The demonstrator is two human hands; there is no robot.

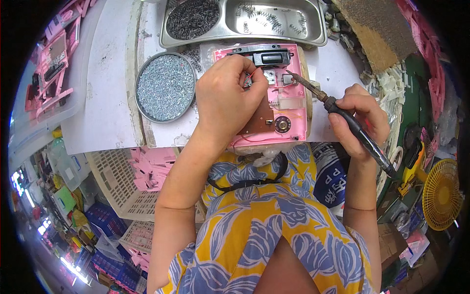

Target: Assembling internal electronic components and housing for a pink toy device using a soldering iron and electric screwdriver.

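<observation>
A pink plastic casing [299, 130] lies open in front of me on the table, with a brown circuit board [258, 120], a black slotted part [270, 59] and a round dark part [282, 124] inside. Over its upper left portion is my left hand [226, 90], fingers pinched on a thin red wire [252, 74]. My right hand [361, 115] grips a soldering iron [364, 137] by its black handle. The iron's metal tip points left, near a small metal part [288, 79] in the casing; whether they touch I cannot tell. My left fingers partly cover the casing's interior.
Left of the casing stands a round dish of small screws [165, 88]. Behind it sits a metal tray [274, 22] with springs. A perforated basket [117, 181] with pink pieces is below the table's left front edge. At right are white plastic parts [389, 85] and a yellow fan [442, 194].
</observation>
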